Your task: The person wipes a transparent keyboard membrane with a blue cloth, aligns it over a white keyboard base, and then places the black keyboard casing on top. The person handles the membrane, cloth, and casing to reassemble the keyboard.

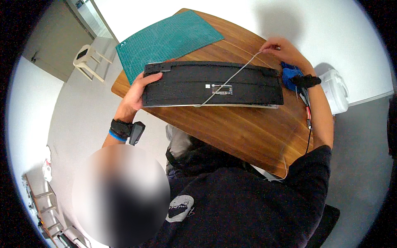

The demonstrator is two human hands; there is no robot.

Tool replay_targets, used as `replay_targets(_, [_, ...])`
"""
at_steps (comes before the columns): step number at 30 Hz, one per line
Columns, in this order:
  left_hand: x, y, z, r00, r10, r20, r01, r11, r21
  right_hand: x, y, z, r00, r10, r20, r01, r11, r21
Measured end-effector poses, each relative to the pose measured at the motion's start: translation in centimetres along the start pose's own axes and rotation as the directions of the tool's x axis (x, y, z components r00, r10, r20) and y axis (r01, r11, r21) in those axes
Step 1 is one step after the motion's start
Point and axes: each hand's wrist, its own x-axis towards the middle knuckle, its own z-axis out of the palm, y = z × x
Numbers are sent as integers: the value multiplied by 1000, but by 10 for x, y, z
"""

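Observation:
A black keyboard (178, 89) is held with its underside up above the wooden table, a small label near its middle. My left hand (135, 93) grips its left end, thumb on the underside and the other fingers hidden beneath. A thin pale cord (237, 73) crosses the underside diagonally from the near edge up to the right. Beyond the keyboard's far right corner, my right hand (280, 46) pinches the cord's upper end between its fingertips.
A green cutting mat (165, 39) lies at the far left of the wooden table (244, 136). Near my right forearm are a blue bundle (291, 77) and a red pen-like tool (308, 118) with a black cord. A white container (336, 93) stands right; a stool (93, 62) stands left.

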Motion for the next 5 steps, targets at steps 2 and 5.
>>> replay_targets(2, [-2, -5, -16, 999, -9, -47, 6, 999, -49, -16, 34, 9, 995, 96, -41, -94, 995, 28])
replay_targets(5, [-7, -3, -16, 998, 4, -57, -9, 997, -81, -31, 60, 16, 975, 220, -37, -215, 971, 101])
